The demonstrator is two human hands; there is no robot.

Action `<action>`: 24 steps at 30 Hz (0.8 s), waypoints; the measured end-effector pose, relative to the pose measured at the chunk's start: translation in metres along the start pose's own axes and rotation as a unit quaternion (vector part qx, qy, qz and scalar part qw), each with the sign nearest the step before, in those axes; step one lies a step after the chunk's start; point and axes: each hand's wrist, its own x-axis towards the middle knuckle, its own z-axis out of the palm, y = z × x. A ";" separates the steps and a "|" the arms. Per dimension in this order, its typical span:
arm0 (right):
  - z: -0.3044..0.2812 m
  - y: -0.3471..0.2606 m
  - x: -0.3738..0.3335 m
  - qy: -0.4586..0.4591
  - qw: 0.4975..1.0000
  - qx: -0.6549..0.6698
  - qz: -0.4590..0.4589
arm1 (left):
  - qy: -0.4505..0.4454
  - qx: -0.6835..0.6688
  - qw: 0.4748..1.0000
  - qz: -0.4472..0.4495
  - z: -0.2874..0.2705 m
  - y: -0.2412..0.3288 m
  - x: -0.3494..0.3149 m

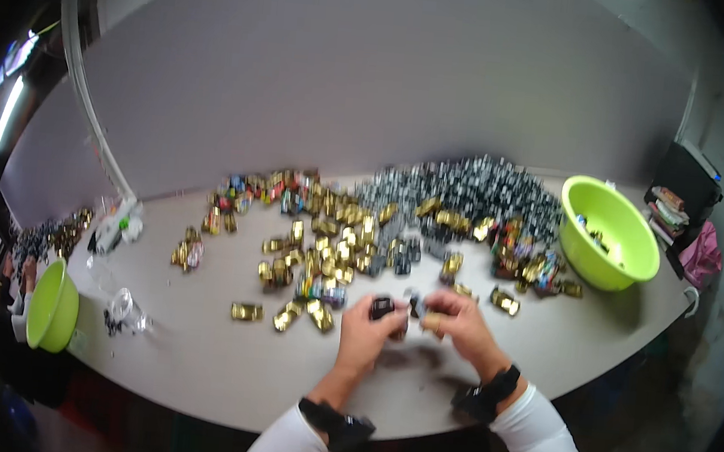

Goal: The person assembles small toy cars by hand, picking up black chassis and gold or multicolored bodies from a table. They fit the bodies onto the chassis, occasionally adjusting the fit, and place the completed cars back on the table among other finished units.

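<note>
My left hand (365, 333) is closed around a small black piece (382, 306) that looks like part of a toy car. Close to its right, my right hand (462, 323) is closed in a pinch, its fingertips at a small dark part (414, 305) between the two hands. The fingers partly hide both pieces. Beyond the hands lie many shiny gold toy cars (320, 315), some in loose rows and some piled together. A gold car (505, 302) lies by itself just past my right hand.
A heap of grey and black small parts (485, 194) lies against the grey partition (392, 74). One green basin (569, 236) stands at the right, another green basin (55, 307) at the left edge. A clear cup (122, 303) lies near spilled black bits (111, 324).
</note>
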 end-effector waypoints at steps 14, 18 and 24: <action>0.011 -0.019 -0.008 -0.032 0.985 -0.154 -0.065 | -0.106 -0.109 0.987 -0.053 -0.007 -0.002 -0.007; 0.008 -0.009 -0.006 -0.052 0.991 -0.106 -0.070 | -0.083 -0.091 0.990 -0.070 -0.007 0.005 -0.007; 0.010 -0.008 -0.006 -0.083 0.995 -0.047 -0.032 | -0.104 -0.110 0.985 -0.084 -0.010 0.004 -0.004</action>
